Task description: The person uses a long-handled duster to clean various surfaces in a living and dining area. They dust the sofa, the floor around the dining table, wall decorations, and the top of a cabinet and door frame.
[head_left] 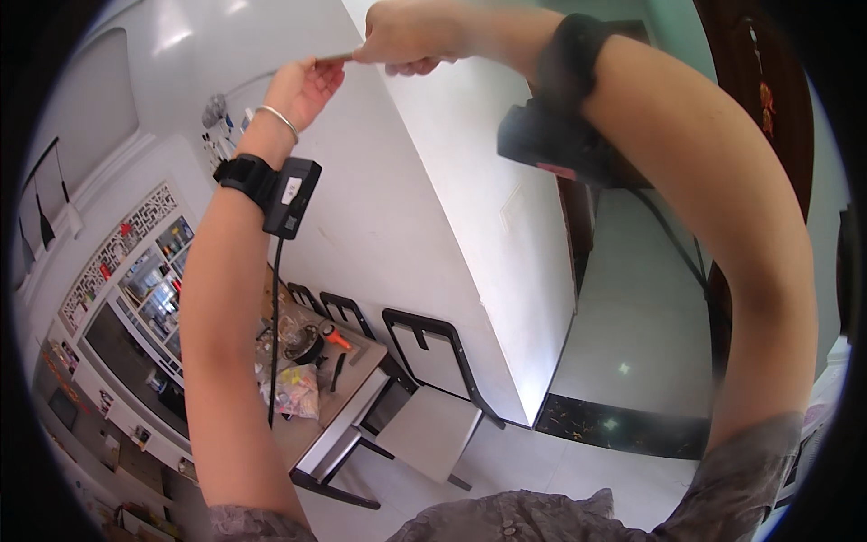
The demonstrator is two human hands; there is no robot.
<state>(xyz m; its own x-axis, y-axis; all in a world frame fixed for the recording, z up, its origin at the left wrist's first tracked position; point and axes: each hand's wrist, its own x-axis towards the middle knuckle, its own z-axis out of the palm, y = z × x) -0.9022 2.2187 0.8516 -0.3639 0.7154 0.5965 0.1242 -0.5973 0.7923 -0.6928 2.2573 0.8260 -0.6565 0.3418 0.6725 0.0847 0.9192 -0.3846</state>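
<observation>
Both my hands are raised near the wall at the top of the view. My left hand (308,88) pinches one end of a thin, flat brownish strip (334,59), its other fingers curled loosely. At the strip's right end, my right hand (413,40) grips it between thumb and fingers; part of this hand is blurred. What the strip is made of cannot be told. Black strapped devices (291,198) with cables sit on both forearms, and a bangle (278,122) circles my left wrist.
Below stands a table (366,359) bearing a plastic bag (298,391), an orange-handled item (336,337) and a dark bowl (306,347). Black-framed chairs (427,420) line the wall. A white wall corner (474,271) juts out beside a passage (630,305); shelving (152,284) is at left.
</observation>
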